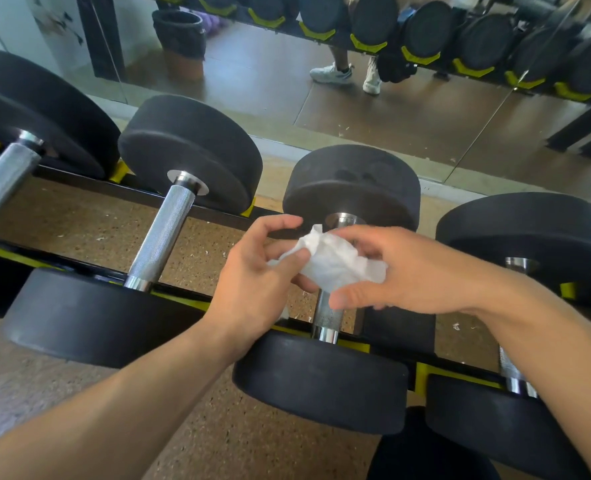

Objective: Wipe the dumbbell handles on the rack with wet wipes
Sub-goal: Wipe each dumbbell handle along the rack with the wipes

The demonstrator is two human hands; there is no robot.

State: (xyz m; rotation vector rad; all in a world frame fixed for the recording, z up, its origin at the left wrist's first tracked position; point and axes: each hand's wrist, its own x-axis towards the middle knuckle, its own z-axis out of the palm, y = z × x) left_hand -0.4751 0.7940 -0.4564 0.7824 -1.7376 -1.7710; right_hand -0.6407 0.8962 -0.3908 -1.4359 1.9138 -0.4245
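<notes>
A crumpled white wet wipe [335, 263] is held between both hands just above the knurled steel handle [328, 315] of the middle dumbbell [321, 379]. My left hand [259, 275] pinches the wipe's left end between thumb and fingers. My right hand [398, 271] grips its right side, fingers curled over it. The handle's upper part is hidden behind the wipe and hands. Another dumbbell handle [164, 233] lies bare to the left, and a further handle [510, 365] shows at the right under my right forearm.
Black dumbbells rest on a black rack with yellow cradles [425, 374] over a cork-like floor. A mirror [373, 109] stands behind the rack, reflecting a bin [179, 39], more dumbbells and a person's white shoes [332, 72].
</notes>
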